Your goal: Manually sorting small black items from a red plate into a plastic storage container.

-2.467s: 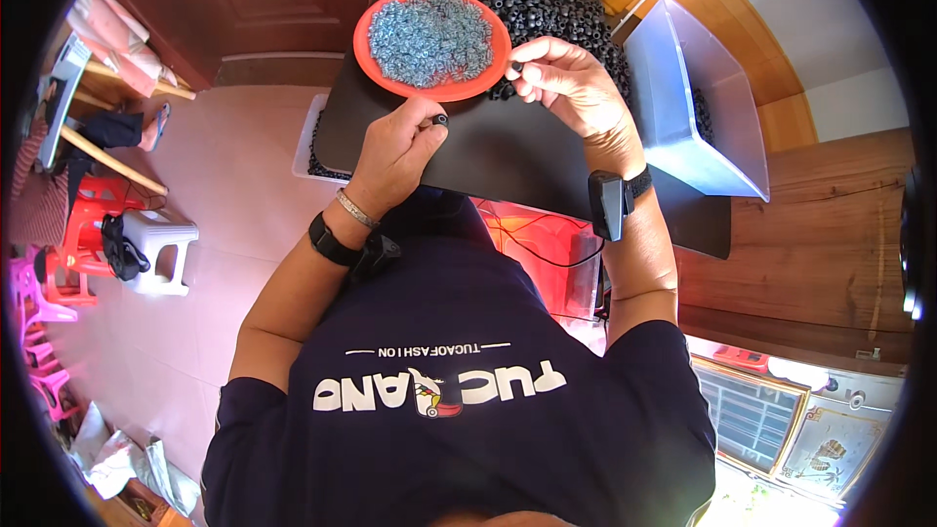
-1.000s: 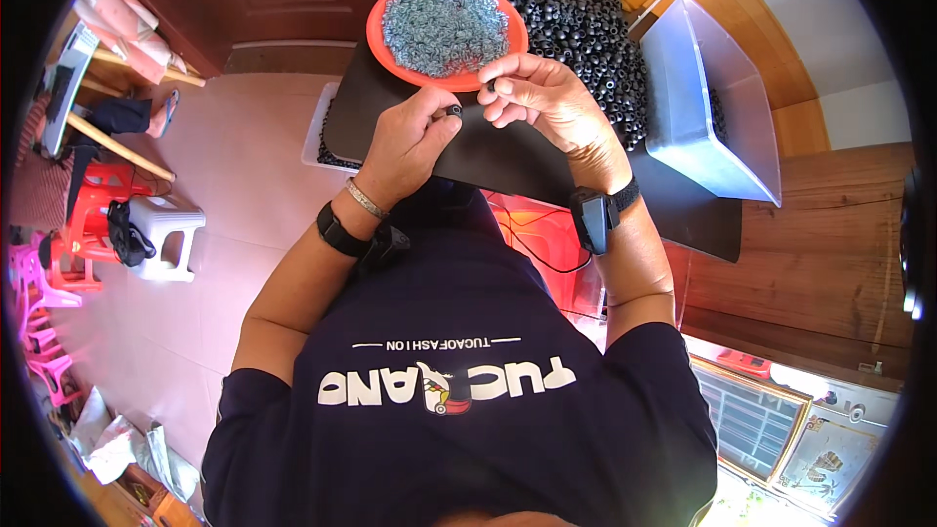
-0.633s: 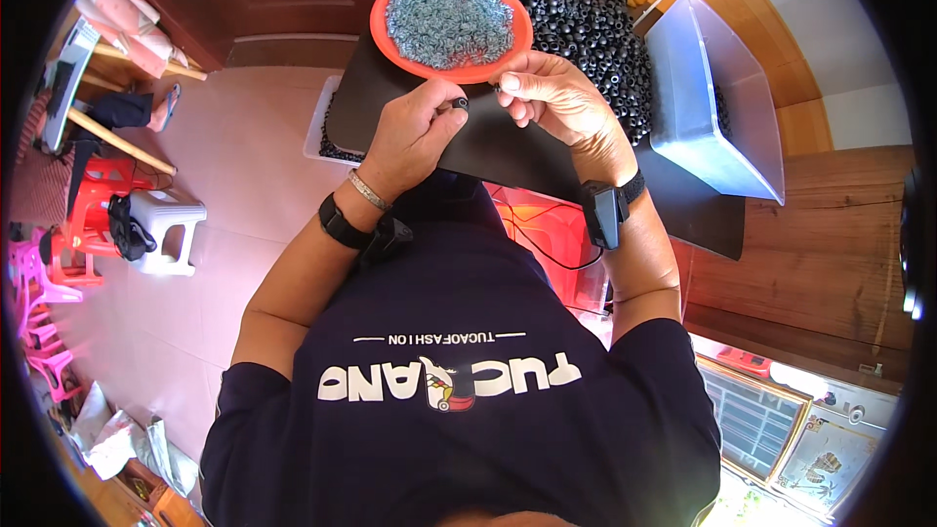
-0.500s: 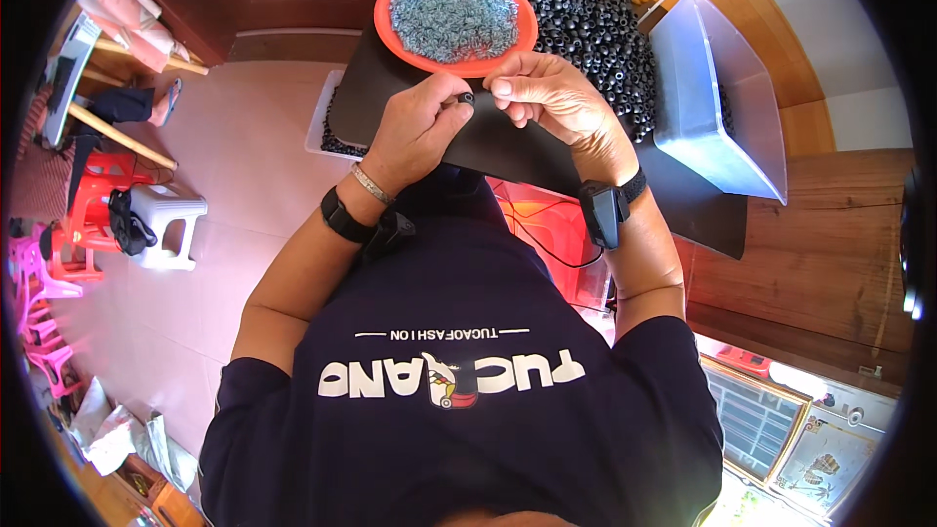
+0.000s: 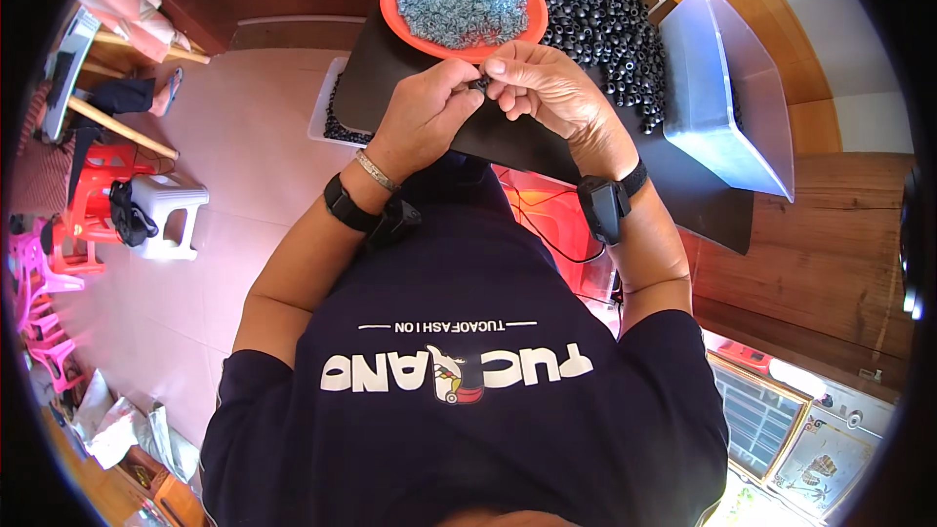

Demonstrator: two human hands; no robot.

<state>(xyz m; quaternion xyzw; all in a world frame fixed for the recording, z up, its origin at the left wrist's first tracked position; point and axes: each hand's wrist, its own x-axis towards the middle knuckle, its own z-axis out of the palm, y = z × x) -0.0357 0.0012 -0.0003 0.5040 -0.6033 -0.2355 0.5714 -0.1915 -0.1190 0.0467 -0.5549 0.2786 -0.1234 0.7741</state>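
Observation:
My left hand [image 5: 427, 113] is closed, with a small black hollow plastic piece [image 5: 481, 84] pinched between thumb and fingertips. Right against it, the thumb and forefinger of my right hand [image 5: 552, 90] are pressed together at the piece. Whatever those fingers hold is too small to make out. Just beyond both hands stands a red oval bowl [image 5: 392, 18], filled with small silvery metal parts [image 5: 464, 2] that look like springs or clips. A big heap of black hollow pieces [image 5: 600, 24] spreads over the dark table [image 5: 712, 197] to the right of the bowl.
A translucent plastic bin [image 5: 717, 88] lies tipped at the table's right. Under the table's left edge sits a white tray [image 5: 322, 112] with black pieces. Below is a red plastic container [image 5: 551, 224] with cables. Stools [image 5: 171, 210] and another person's foot [image 5: 168, 98] are at far left.
My right hand has moved left, bringing its fingertips up to the black piece in my left hand. The bowl and table appear shifted slightly up and right in the picture.

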